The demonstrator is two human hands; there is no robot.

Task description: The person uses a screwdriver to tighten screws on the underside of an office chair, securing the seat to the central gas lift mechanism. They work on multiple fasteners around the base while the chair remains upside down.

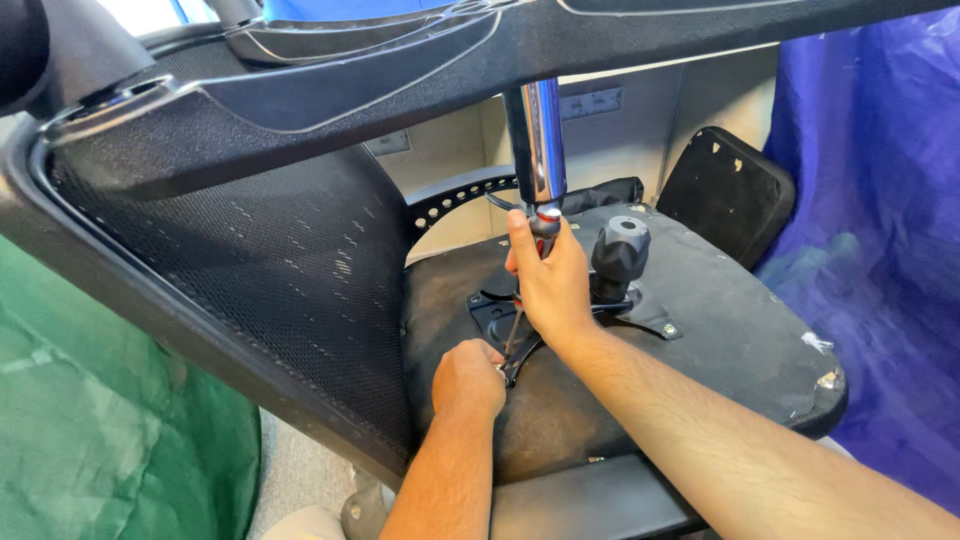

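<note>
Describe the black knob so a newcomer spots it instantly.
Find the upturned chair seat's underside, with the shiny chrome cylinder rising from its middle. Just right of the right hand stands the knob: stubby, matte black, ribbed, unlike the tall polished column.

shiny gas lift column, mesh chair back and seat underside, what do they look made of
Shiny gas lift column: likely chromed steel, mirror reflections. Black mesh chair back: woven synthetic fabric, visible weave. Black seat underside: seemingly fabric over board, dusty, matte.

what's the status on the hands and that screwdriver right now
Right hand gripping red-and-black-handled screwdriver, shaft angled down. Left hand pinching at its tip on black metal seat plate. Chrome gas cylinder and black ribbed knob crowd close beside.
</note>
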